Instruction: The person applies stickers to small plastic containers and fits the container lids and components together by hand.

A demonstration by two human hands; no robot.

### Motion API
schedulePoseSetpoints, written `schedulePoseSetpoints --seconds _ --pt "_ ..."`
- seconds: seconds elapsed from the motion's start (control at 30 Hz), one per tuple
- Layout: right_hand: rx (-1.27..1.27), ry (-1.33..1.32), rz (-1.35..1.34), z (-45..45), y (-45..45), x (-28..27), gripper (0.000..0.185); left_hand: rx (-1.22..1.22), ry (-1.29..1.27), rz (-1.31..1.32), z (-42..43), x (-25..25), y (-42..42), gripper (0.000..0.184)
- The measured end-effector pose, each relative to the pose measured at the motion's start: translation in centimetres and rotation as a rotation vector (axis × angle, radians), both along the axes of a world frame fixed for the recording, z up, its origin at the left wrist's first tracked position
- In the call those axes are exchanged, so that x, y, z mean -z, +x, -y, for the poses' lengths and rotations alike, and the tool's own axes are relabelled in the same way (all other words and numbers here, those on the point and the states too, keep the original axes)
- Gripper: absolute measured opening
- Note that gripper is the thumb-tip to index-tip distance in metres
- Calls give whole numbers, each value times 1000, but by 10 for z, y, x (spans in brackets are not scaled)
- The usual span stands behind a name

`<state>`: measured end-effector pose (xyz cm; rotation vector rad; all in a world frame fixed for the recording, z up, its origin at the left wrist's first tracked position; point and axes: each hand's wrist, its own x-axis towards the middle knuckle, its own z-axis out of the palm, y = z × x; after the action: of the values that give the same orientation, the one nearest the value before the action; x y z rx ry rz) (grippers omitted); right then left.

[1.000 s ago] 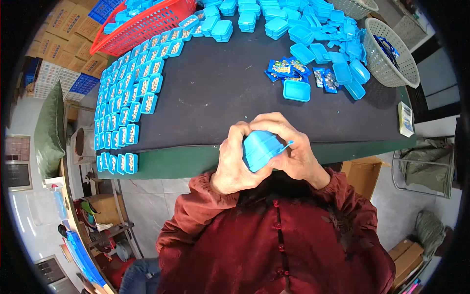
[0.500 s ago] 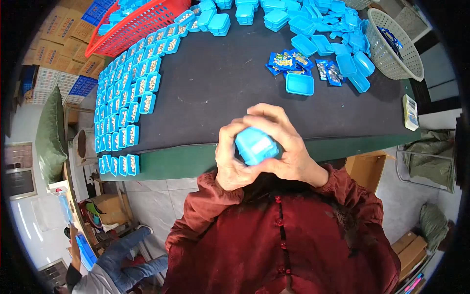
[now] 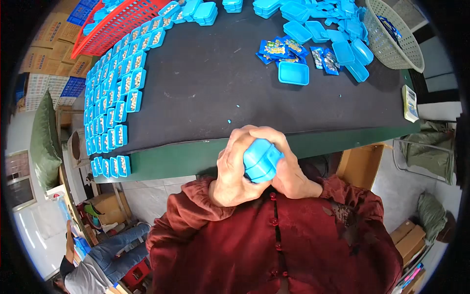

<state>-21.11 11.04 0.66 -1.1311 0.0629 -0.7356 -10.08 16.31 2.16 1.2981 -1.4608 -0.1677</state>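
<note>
Close to my chest, just past the table's near edge, I hold a small blue plastic box point(image 3: 261, 160) that looks closed, its end toward me. My left hand point(image 3: 232, 169) wraps its left side, fingers curled over the far side. My right hand point(image 3: 293, 174) grips the other side, the thumb pressed near the box's edge. The fingers partly hide the box, so its contents do not show. Beyond my hands, an open blue box point(image 3: 293, 73) sits on the dark tabletop point(image 3: 196, 88) beside a pile of blue printed packets point(image 3: 281, 49).
Rows of blue boxes with small pale pieces point(image 3: 125, 83) line the table's left side. A red basket point(image 3: 117, 29) stands behind them. Blue boxes and lids point(image 3: 338, 24) lie heaped at the right, near a grey basket point(image 3: 396, 44). Another person point(image 3: 93, 274) is at the lower left.
Both hands have drawn the blue box down toward my chest and turned it. Small blue bits now show on the tabletop where my hands were. The view has shifted slightly.
</note>
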Motion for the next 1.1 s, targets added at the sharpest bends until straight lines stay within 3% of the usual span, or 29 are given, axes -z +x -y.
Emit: schedulePoseSetpoints --seconds 0.07,0.23,0.43,0.77,0.9,1.1 --pt "3 213 23 -6 -2 3 49 34 48 -9 0 -1 -1 61" --pt "-64 400 2 -3 -8 -3 48 65 74 99 3 -7 -1 59" --pt "-116 466 100 -3 -7 9 48 166 185 222 4 -17 6 51" --pt "-95 -38 -181 23 -5 -12 60 217 227 -126 6 -19 13 54" --pt "102 -340 -119 23 3 -5 60 169 285 -338 -2 -10 13 55" --pt "243 -451 -217 26 -9 -1 61 158 148 -398 0 8 5 57"
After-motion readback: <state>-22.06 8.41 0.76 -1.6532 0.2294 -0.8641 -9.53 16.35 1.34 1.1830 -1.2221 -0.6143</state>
